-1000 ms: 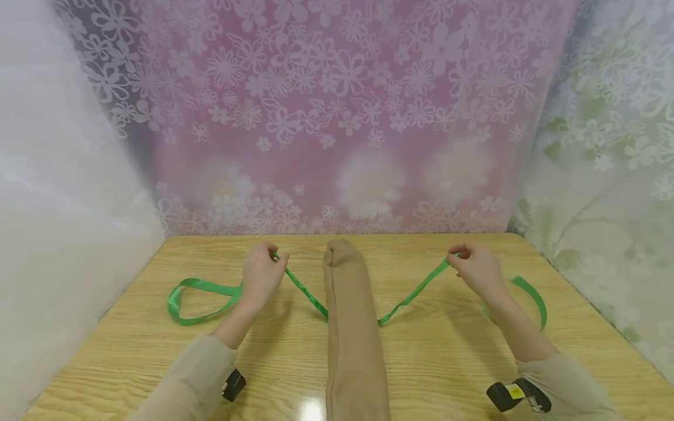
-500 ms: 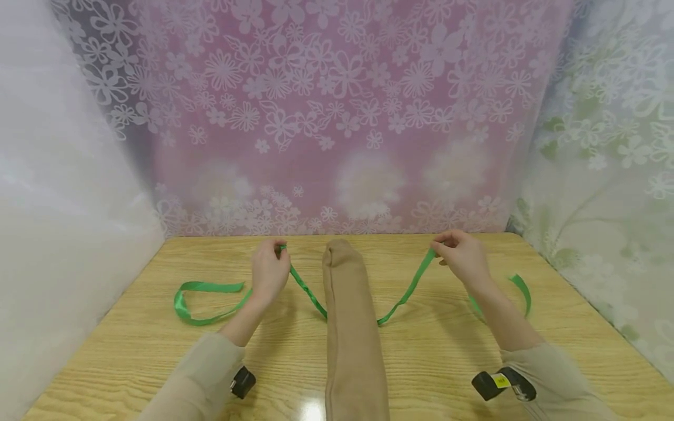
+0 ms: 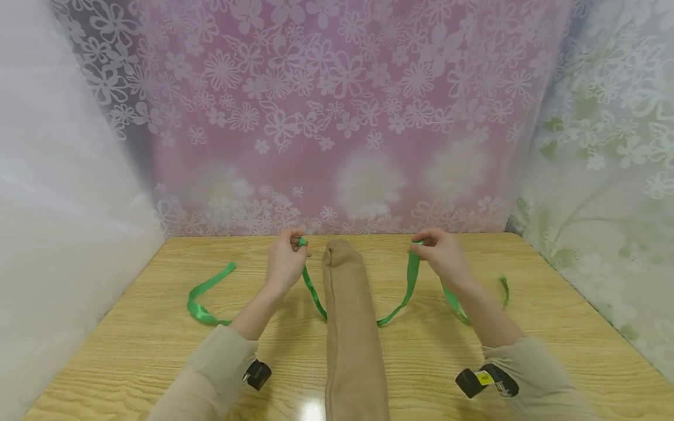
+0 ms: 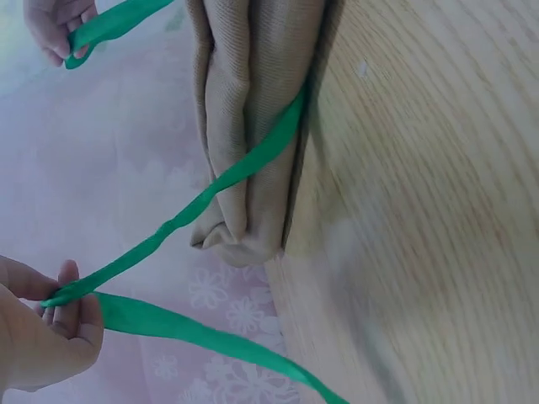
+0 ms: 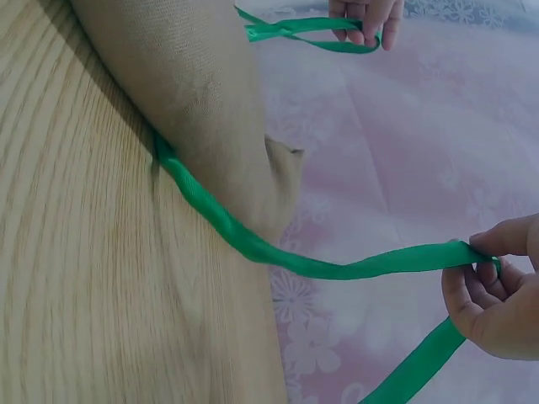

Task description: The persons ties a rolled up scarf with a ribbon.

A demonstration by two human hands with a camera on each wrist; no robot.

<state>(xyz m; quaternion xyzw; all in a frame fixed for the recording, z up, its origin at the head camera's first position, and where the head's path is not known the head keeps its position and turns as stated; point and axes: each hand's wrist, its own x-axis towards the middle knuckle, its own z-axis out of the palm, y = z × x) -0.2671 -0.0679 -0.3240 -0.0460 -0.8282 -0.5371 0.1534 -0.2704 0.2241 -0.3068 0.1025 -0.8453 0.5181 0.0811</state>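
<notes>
A long roll of tan cloth (image 3: 354,327) lies lengthwise down the middle of the table. A green ribbon (image 3: 413,272) passes beneath it and comes out on both sides. My left hand (image 3: 285,260) pinches the ribbon between thumb and fingers, raised to the left of the roll's far end. On the other side my right hand (image 3: 441,257) pinches the ribbon too, also raised. In the left wrist view the ribbon (image 4: 168,227) slants from under the roll (image 4: 261,126) up to the fingers. The stretch under the cloth is hidden.
The ribbon's loose left tail (image 3: 202,313) curves on the wooden table (image 3: 131,351); its right tail (image 3: 455,304) hangs and trails behind the right forearm. A pink flowered sheet (image 3: 337,146) stands along the table's back edge, with pale sheets at both sides.
Both hands have moved inward toward the roll and slightly up, bringing the ribbon's two sides closer together and steeper. The loose tails have been drawn inward. The roll has stayed put.
</notes>
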